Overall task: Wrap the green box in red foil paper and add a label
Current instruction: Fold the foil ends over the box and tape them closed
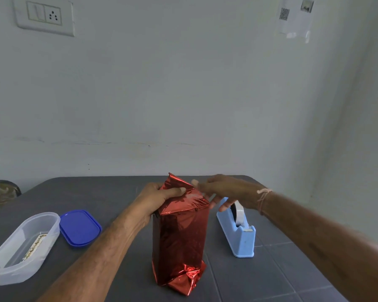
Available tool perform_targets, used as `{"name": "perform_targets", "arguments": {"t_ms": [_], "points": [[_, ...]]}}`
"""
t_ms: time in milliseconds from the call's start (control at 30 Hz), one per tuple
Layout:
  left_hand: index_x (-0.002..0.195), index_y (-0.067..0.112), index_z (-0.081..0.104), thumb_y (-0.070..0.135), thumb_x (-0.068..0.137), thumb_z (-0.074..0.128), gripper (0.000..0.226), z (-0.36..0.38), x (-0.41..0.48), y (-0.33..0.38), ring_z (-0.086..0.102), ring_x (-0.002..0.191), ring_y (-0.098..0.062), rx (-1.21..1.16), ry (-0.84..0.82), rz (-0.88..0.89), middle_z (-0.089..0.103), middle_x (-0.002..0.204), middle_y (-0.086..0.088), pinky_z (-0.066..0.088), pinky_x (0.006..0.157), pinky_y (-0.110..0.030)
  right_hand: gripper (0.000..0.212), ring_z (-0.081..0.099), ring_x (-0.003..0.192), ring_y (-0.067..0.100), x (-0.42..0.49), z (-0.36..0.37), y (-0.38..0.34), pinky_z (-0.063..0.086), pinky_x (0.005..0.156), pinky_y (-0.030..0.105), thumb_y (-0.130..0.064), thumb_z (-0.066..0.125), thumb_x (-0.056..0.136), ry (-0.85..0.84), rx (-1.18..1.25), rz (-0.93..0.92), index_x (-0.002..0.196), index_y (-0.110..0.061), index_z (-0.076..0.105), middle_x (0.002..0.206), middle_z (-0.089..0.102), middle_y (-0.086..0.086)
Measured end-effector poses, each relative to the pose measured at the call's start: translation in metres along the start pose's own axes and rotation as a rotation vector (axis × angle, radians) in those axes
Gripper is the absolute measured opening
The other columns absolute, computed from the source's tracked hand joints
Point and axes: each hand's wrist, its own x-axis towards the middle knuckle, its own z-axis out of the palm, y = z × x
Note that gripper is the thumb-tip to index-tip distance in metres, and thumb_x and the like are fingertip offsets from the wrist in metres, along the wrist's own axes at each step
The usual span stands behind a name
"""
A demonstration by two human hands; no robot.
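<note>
The box, fully covered in shiny red foil paper (179,238), stands upright in the middle of the dark table (282,269). Its lower end is crumpled and folded under. At the top the foil rises into a pointed flap. My left hand (162,197) grips the top left of the wrapped box, thumb pressing the foil down. My right hand (223,190) hovers at the top right, blurred, with fingers extended and touching the foil flap. No green surface shows. A patterned label strip (34,247) lies inside a clear tub.
A light blue tape dispenser (238,229) stands just right of the box, under my right wrist. A clear oval plastic tub (4,271) sits at the left, its blue lid (80,227) beside it. A chair back (2,192) shows at the far left edge.
</note>
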Motion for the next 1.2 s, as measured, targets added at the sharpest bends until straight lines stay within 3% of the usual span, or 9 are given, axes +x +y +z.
{"name": "perform_targets", "arguments": {"t_ms": [100, 200, 300, 367, 500, 600, 833, 1067, 1200], "points": [[0.103, 0.009, 0.079, 0.031, 0.073, 0.090, 0.039, -0.001, 0.000, -0.001, 0.077, 0.089, -0.027, 0.020, 0.019, 0.001, 0.080, 0.094, -0.010, 0.058, 0.077, -0.032, 0.062, 0.070, 0.088, 0.012, -0.003, 0.021, -0.002, 0.058, 0.086, 0.037, -0.077, 0.062, 0.082, 0.002, -0.005, 0.041, 0.112, -0.022, 0.065, 0.104, 0.072, -0.009], [0.103, 0.007, 0.078, 0.030, 0.074, 0.089, 0.038, 0.001, -0.001, -0.001, 0.077, 0.085, -0.025, 0.017, 0.041, -0.012, 0.080, 0.092, -0.011, 0.056, 0.071, -0.029, 0.055, 0.063, 0.088, 0.011, -0.002, 0.029, -0.001, 0.055, 0.077, 0.033, -0.061, 0.072, 0.084, 0.108, 0.115, 0.012, 0.116, -0.017, 0.063, 0.100, 0.068, -0.006], [0.100, 0.005, 0.078, 0.028, 0.073, 0.090, 0.038, 0.001, -0.004, 0.000, 0.075, 0.078, -0.023, -0.003, 0.054, -0.022, 0.080, 0.090, -0.012, 0.054, 0.067, -0.026, 0.048, 0.070, 0.091, 0.015, -0.012, 0.033, 0.014, 0.057, 0.070, 0.032, -0.052, 0.073, 0.089, 0.195, 0.480, -0.052, 0.119, -0.016, 0.061, 0.114, 0.070, 0.001], [0.096, 0.007, 0.078, 0.026, 0.075, 0.089, 0.032, 0.001, -0.007, 0.000, 0.074, 0.075, -0.022, -0.011, 0.064, -0.022, 0.080, 0.091, -0.014, 0.054, 0.064, -0.025, 0.040, 0.073, 0.090, 0.018, -0.023, 0.039, 0.038, 0.057, 0.067, 0.029, -0.047, 0.071, 0.093, 0.380, 0.633, -0.067, 0.116, -0.015, 0.064, 0.113, 0.070, 0.004], [0.099, 0.005, 0.077, 0.026, 0.076, 0.089, 0.033, 0.002, -0.008, -0.001, 0.074, 0.078, -0.022, -0.011, 0.079, -0.015, 0.080, 0.093, -0.014, 0.055, 0.063, -0.024, 0.020, 0.067, 0.093, 0.014, -0.029, 0.050, 0.112, 0.060, 0.079, 0.036, -0.040, 0.070, 0.092, 0.805, 0.400, 0.139, 0.102, -0.023, 0.068, 0.113, 0.068, 0.002], [0.096, 0.007, 0.077, 0.026, 0.076, 0.089, 0.030, 0.003, -0.009, -0.001, 0.074, 0.078, -0.023, -0.007, 0.079, -0.019, 0.080, 0.091, -0.013, 0.055, 0.066, -0.026, 0.023, 0.065, 0.096, 0.020, -0.026, 0.051, 0.143, 0.061, 0.086, 0.046, -0.039, 0.065, 0.097, 0.719, 0.418, 0.285, 0.098, -0.016, 0.070, 0.111, 0.067, 0.007], [0.096, 0.009, 0.077, 0.028, 0.074, 0.089, 0.032, 0.001, -0.008, -0.001, 0.075, 0.082, -0.025, 0.000, 0.085, -0.027, 0.080, 0.089, -0.011, 0.057, 0.073, -0.030, 0.021, 0.064, 0.096, 0.024, -0.013, 0.039, 0.154, 0.062, 0.069, 0.032, -0.024, 0.074, 0.093, 0.532, 0.521, 0.397, 0.094, -0.005, 0.066, 0.115, 0.065, 0.013], [0.091, 0.010, 0.077, 0.028, 0.073, 0.089, 0.028, 0.002, -0.007, -0.001, 0.074, 0.078, -0.024, 0.003, 0.084, -0.027, 0.080, 0.084, -0.010, 0.057, 0.072, -0.030, 0.015, 0.062, 0.103, 0.031, -0.021, 0.037, 0.144, 0.061, 0.075, 0.040, -0.014, 0.073, 0.093, 0.529, 0.783, 0.406, 0.085, -0.007, 0.063, 0.098, 0.058, 0.009], [0.092, 0.011, 0.076, 0.029, 0.072, 0.090, 0.029, 0.001, -0.008, -0.001, 0.074, 0.080, -0.024, 0.007, 0.088, -0.032, 0.080, 0.086, -0.010, 0.057, 0.073, -0.031, 0.014, 0.065, 0.109, 0.033, -0.025, 0.043, 0.145, 0.062, 0.080, 0.042, -0.015, 0.074, 0.092, 0.574, 0.864, 0.391, 0.091, -0.006, 0.063, 0.108, 0.063, 0.014]]}}
